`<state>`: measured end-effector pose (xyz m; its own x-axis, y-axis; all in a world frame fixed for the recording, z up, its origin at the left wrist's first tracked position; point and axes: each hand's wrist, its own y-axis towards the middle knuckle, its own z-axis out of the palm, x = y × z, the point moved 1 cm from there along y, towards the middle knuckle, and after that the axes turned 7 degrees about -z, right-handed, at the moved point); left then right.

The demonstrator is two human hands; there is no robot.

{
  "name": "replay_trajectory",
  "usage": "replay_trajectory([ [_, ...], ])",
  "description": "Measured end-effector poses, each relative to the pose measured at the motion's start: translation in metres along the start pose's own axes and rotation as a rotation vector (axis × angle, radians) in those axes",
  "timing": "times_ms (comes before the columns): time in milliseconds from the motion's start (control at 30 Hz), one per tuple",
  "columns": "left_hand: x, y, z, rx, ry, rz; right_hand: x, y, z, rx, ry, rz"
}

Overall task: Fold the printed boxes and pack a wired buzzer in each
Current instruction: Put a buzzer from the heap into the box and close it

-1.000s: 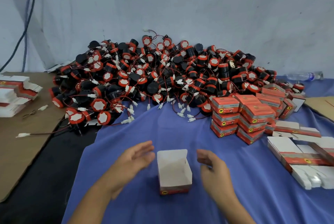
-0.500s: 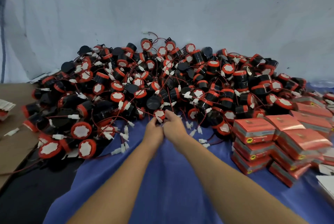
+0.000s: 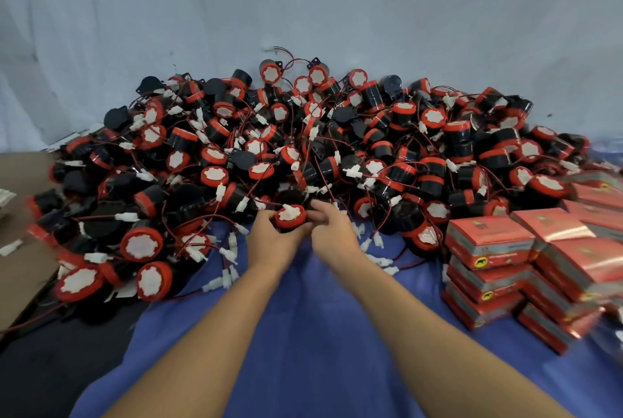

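A big heap of black-and-red wired buzzers point(image 3: 337, 154) with white plugs fills the far side of the blue cloth point(image 3: 303, 333). At the heap's near edge both my hands meet around one red-capped buzzer point(image 3: 290, 215). My left hand point(image 3: 269, 242) grips it from below and the left. From the right, my right hand point(image 3: 332, 232) pinches it with curled fingers. Its wires run back into the heap. The folded white box is out of view.
Stacks of closed red printed boxes point(image 3: 492, 242) stand at the right, close to my right forearm. Brown cardboard point(image 3: 20, 269) lies at the left edge, with dark ground point(image 3: 50, 367) below it. A pale sheet point(image 3: 303, 6) hangs behind the heap.
Both hands left the open white box and reached forward to the heap's edge. They now hold one buzzer, lifted slightly. The view has moved closer, and the white box has dropped out of frame.
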<state>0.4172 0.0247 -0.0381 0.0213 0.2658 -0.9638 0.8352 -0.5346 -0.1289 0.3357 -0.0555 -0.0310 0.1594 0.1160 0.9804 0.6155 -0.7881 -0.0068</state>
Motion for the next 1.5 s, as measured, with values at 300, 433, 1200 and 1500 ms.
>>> replay_trajectory([
  [300,-0.021,-0.103,-0.056,0.008,-0.003,0.080,0.048,-0.109,-0.046,0.000,0.414,0.226],
  [433,-0.030,-0.154,-0.075,0.105,-0.028,0.131,0.065,-0.150,-0.059,0.101,0.476,0.267],
  [1200,0.010,-0.294,-0.097,0.213,0.434,0.625,0.055,-0.298,-0.108,-0.101,-0.066,-0.316],
  [1500,0.041,-0.299,-0.085,0.092,0.846,0.734,0.029,-0.312,-0.088,0.019,-0.635,-0.425],
])
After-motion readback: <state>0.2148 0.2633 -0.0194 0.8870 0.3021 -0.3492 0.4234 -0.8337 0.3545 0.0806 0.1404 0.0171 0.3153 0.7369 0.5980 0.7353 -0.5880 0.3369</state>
